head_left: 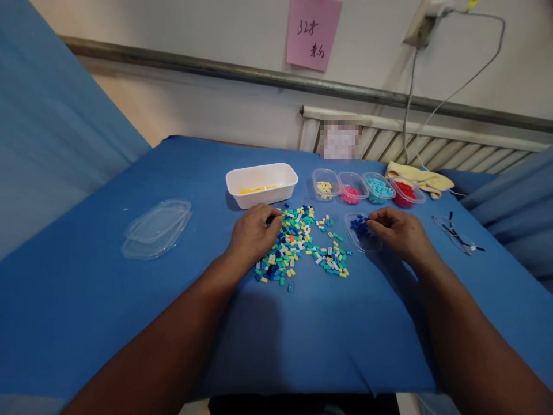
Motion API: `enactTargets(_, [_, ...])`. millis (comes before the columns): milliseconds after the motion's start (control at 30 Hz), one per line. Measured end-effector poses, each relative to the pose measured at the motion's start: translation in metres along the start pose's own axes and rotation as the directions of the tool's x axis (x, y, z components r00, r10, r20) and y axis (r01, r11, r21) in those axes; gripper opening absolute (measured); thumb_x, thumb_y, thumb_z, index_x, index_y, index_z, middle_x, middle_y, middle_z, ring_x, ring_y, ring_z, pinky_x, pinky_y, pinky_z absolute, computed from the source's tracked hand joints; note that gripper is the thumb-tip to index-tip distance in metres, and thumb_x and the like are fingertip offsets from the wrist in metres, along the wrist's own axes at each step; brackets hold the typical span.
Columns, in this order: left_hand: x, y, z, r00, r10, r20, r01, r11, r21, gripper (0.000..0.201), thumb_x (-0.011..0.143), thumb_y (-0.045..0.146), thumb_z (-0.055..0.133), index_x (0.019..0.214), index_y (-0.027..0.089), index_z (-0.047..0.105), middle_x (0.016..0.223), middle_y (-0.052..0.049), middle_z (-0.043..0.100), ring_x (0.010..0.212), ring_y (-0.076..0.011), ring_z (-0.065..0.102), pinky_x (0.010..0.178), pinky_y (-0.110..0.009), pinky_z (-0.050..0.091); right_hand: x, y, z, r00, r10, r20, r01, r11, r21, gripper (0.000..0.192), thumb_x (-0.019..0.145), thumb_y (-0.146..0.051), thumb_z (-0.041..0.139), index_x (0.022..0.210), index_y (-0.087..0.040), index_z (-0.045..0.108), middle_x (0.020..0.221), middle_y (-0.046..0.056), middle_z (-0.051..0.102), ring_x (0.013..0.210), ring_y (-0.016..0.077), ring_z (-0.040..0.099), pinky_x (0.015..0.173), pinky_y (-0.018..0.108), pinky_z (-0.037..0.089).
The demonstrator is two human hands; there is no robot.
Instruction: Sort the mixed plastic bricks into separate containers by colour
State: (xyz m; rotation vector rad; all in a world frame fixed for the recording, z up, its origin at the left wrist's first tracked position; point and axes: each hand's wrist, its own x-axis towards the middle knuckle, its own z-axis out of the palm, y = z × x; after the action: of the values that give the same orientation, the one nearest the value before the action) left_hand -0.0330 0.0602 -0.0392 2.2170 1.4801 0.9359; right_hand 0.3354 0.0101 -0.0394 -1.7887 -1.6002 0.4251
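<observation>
A mixed pile of small toy building bricks [298,242] in green, yellow, white and blue lies on the blue-covered table. My left hand [256,233] is at its left edge, fingers curled and thumb close to them; whatever they hold is hidden. To the right of the pile, a clear plastic tub [367,246] contains dark blue bricks [359,225]. Over the tub's right side, my right hand [400,231] has thumb and fingers pinched together, and I cannot make out what is between them.
Behind the pile stands a white box [259,199] with yellow pieces. Clear tubs of cream [324,189], pink [351,193], turquoise [379,188] and red bricks [405,192] line the back right, beside a yellow cloth [421,177]. Glasses [457,233] lie right; clear lids [158,227] left.
</observation>
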Motion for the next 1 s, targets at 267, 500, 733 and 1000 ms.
enactTargets(267, [0.0,0.001,-0.001,1.0,-0.002,0.016,0.002,1.0,-0.001,0.015,0.102,0.025,0.063,0.103,0.021,0.077,0.107,-0.007,0.081,0.106,-0.027,0.073,0.1,-0.045,0.056,0.0,0.011,0.003,0.998,-0.06,0.01,0.061,0.98,-0.191,0.03,0.095,-0.047,0.066,0.108,-0.023,0.079,0.091,0.005,0.082,0.078,0.0229,0.073,0.072,0.036,0.052])
enactTargets(500, [-0.001,-0.002,0.002,1.0,0.006,0.005,-0.006,1.0,-0.009,0.012,0.1,0.022,0.064,0.1,0.022,0.076,0.106,-0.006,0.081,0.106,-0.0261,0.073,0.099,-0.044,0.055,-0.002,0.012,0.005,0.994,-0.108,0.015,0.108,0.965,-0.241,0.035,0.098,-0.047,0.062,0.114,-0.022,0.081,0.1,0.008,0.085,0.083,0.0254,0.076,0.078,0.039,0.057])
enactTargets(733, [-0.003,-0.002,0.003,1.0,0.024,0.008,-0.024,1.0,-0.016,0.012,0.1,0.021,0.063,0.1,0.022,0.075,0.106,-0.006,0.08,0.104,-0.0251,0.073,0.096,-0.042,0.056,0.003,-0.044,0.034,0.91,-0.403,0.101,0.415,0.882,-0.223,0.041,0.109,-0.043,0.053,0.127,-0.021,0.081,0.13,0.013,0.083,0.122,0.0301,0.076,0.11,0.047,0.058])
enactTargets(1000, [-0.005,0.0,0.002,0.999,0.04,0.015,-0.04,0.999,0.013,0.013,0.101,0.023,0.063,0.1,0.022,0.075,0.106,-0.006,0.08,0.105,-0.0248,0.073,0.1,-0.042,0.057,0.016,-0.08,0.093,0.73,-0.485,0.481,0.61,0.78,-0.14,0.065,0.114,-0.048,0.046,0.166,-0.011,0.053,0.172,0.023,0.051,0.163,0.0338,0.045,0.135,0.055,0.037])
